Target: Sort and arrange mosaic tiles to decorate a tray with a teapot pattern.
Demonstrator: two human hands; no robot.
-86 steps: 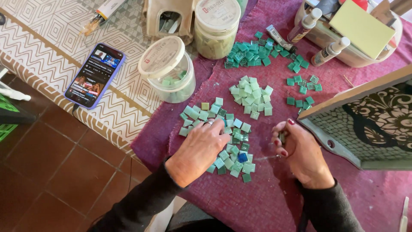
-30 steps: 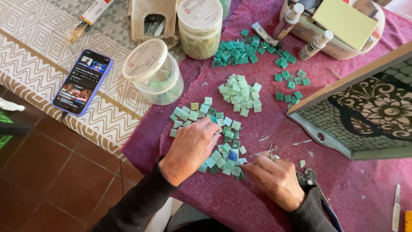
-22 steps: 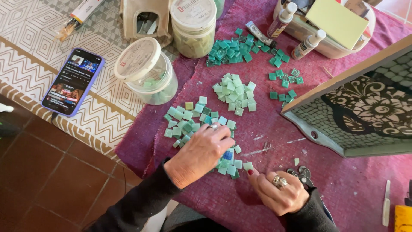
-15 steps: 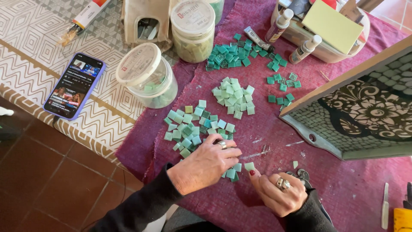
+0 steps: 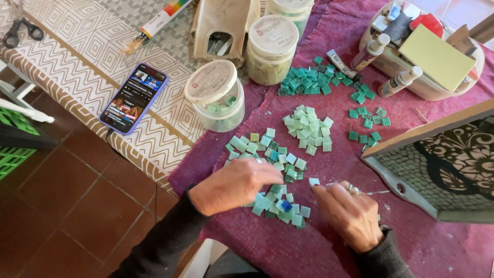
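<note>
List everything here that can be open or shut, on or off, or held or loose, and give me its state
left hand: resting on the mixed tile pile, holding nothing visible
right hand: fingertips pinching a pale tile
phone: screen lit, lying flat
clear tub: lid on
tall jar: lid on
glue bottles: capped
scissors: shut, lying on the patterned cloth

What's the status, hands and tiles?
Left hand resting on mixed green tile pile. Right hand pinching one pale tile. Mosaic panel close right.
</note>
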